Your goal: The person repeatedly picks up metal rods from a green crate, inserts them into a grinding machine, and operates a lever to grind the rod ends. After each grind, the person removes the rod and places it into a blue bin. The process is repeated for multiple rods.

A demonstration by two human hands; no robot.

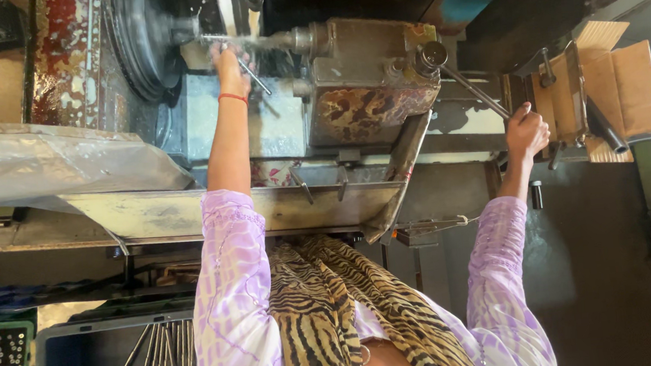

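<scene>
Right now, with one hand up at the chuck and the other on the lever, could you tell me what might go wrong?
The left hand holds a thin metal rod right beside the chuck; if it spins, fingers could be caught. The loose striped scarf and wide sleeves hang near the machine and might snag. The right hand grips the lever at full reach, so a slip seems possible.
</scene>
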